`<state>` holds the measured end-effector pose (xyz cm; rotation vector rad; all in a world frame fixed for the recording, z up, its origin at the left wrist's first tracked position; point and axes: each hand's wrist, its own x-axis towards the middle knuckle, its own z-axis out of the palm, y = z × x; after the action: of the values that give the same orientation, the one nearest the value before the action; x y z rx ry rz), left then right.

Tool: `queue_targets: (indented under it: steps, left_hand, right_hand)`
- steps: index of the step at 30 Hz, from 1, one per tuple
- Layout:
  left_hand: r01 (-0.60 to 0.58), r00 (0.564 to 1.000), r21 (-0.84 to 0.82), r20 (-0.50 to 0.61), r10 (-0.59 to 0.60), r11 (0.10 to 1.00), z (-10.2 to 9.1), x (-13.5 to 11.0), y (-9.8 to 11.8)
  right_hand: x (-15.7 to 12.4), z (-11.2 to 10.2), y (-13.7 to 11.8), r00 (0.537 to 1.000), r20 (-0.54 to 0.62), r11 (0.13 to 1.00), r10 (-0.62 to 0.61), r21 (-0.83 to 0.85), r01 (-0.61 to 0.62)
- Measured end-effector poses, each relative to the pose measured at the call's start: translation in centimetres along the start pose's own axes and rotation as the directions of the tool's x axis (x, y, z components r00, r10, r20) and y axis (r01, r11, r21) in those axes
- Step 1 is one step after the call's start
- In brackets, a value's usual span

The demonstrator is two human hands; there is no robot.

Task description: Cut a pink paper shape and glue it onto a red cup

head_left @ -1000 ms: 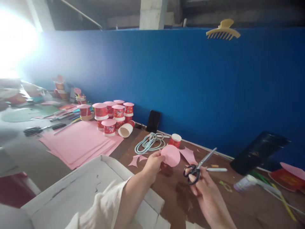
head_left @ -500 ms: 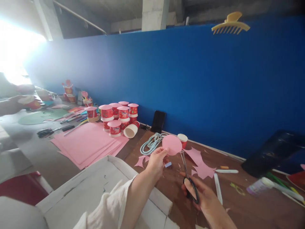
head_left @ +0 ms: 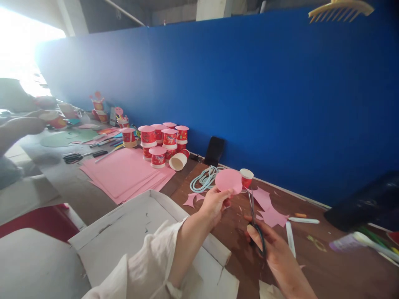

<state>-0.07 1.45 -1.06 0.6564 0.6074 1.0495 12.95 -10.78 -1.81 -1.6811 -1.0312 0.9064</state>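
Pinched at its lower edge by my left hand (head_left: pixel 215 205) is a round pink paper disc (head_left: pixel 228 181). My right hand (head_left: pixel 271 245) has its fingers through the handles of black-handled scissors (head_left: pixel 253 220). The blades point up, slightly parted, just right of the disc and apart from it. Behind the blades stands a red paper cup (head_left: pixel 246 179) with its white end up. Pink paper offcuts (head_left: pixel 270 208) lie to the right of the scissors, and smaller pink scraps (head_left: pixel 193 199) lie left of the disc, near a coiled light-blue cord (head_left: pixel 204 179).
Red paper cups (head_left: pixel 157 157) topped with pink discs stand stacked behind pink paper sheets (head_left: pixel 121 174). A phone (head_left: pixel 215 150) leans on the blue partition (head_left: pixel 249 91). White cardboard (head_left: pixel 124 232) lies at front. Another person's hand (head_left: pixel 28 124) holds a cup at far left.
The view has swung slightly, shifting the table's contents right and up in the picture. The disc has turned a little in my left hand. The scissor blades now stand farther from its edge.
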Motion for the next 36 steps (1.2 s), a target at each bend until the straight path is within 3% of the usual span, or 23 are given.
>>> queue_targets:
  steps: [10,13,18,21,29,36]
  left_hand:
    - [0.083,0.993,-0.027,0.089,-0.081,0.996,1.1,-1.6,-0.1]
    - [0.095,0.983,-0.051,0.163,-0.086,0.994,1.1,-1.9,-0.2]
    - [0.094,0.956,-0.088,0.285,-0.065,0.992,1.0,-1.9,-0.2]
    - [0.090,0.952,-0.090,0.301,-0.059,0.992,0.9,-1.8,-0.2]
    - [0.103,0.943,-0.085,0.326,-0.070,0.991,0.7,-1.5,-0.1]
    - [0.108,0.933,-0.071,0.353,-0.077,0.992,0.5,-1.5,-0.2]
  right_hand:
    - [-0.7,0.7,-0.7,0.999,-0.036,0.987,-0.036,0.158,0.041]
    - [-0.9,0.7,-0.9,0.997,-0.065,0.985,-0.046,0.161,0.056]
    - [-0.6,-0.2,-0.7,0.995,0.031,0.981,-0.098,0.168,0.092]
    - [-0.4,-0.5,-0.5,0.992,-0.012,0.981,-0.122,0.150,0.122]
    - [0.1,-1.2,1.3,0.990,0.014,0.987,-0.142,0.079,0.140]
    - [-0.2,-0.9,0.3,0.991,-0.053,0.991,-0.124,0.033,0.126]
